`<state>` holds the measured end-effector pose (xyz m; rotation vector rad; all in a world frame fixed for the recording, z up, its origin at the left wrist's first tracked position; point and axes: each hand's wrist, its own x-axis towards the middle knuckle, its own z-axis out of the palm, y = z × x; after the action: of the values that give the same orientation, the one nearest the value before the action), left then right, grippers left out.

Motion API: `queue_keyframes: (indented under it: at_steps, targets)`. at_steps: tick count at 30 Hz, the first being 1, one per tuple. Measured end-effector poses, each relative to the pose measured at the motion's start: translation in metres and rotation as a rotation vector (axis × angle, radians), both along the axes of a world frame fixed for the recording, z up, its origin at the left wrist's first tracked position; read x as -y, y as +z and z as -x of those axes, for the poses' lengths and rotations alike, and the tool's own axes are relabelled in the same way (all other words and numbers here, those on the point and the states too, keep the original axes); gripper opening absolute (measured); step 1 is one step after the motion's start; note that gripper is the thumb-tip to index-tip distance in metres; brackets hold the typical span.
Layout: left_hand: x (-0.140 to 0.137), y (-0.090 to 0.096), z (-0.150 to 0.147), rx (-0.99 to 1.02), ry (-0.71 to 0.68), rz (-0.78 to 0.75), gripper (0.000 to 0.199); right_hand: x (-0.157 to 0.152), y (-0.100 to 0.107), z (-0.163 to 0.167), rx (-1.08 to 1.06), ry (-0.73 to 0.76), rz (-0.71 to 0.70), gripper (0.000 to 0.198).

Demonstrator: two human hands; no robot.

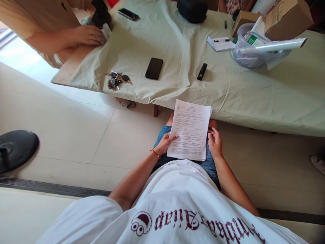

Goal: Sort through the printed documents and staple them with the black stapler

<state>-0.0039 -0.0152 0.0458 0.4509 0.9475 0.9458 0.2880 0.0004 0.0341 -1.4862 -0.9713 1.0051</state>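
Note:
A stack of printed sheets lies tilted over my lap, its top end near the table edge. My left hand is closed on the stack's left edge, thumb on top and the other fingers hidden underneath. At the right edge, my right hand has its fingers curled with the thumb close to them. Whether it pinches a sheet there I cannot make out. The lower sheets stick out slightly past the top one on the right. Small print covers the top page, too fine to read.
On the cloth-covered table lie keys, a black phone-like slab, a small black object, a phone and a black case. A plastic basin stands near cardboard boxes. Another person's hand rests at left.

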Motion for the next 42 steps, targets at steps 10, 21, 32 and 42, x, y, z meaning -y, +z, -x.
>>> queue_keyframes:
  at_steps: [10,21,32,42]
  targets:
    - [-0.001,-0.003,0.002,0.001,-0.003,-0.005,0.063,0.002,0.007,-0.004,0.146,0.189,0.06,0.056]
    - [0.0,0.004,-0.004,-0.022,0.053,0.025,0.066,0.004,0.016,0.001,0.171,0.232,0.112,0.053]
    - [-0.014,0.009,-0.002,-0.05,-0.095,-0.098,0.064,0.011,0.061,-0.011,0.222,0.29,0.017,0.051]
    - [-0.041,0.041,-0.017,0.083,0.15,-0.172,0.065,0.01,0.062,-0.009,0.322,0.336,-0.009,0.048]
